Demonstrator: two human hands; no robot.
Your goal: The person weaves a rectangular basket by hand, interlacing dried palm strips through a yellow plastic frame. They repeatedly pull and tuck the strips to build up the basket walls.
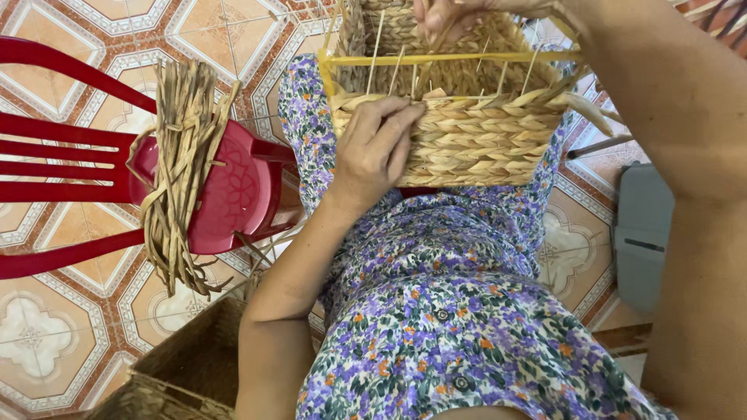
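Straw-coloured woven basket (459, 132), half finished, rests on the floral-dressed lap (459, 311) at 12 o'clock, thin upright stakes poking above a yellow frame (451, 58). Left hand (373, 152) presses on the near braided wall, fingers together and curled over the top row, likely steadying it. Right hand (443, 15) at the far rim, fingers pinched on a strand, partly cut off. Bundle of dried fibre (183, 171) lies on a red plastic chair (233, 187) at 9 o'clock, within reach.
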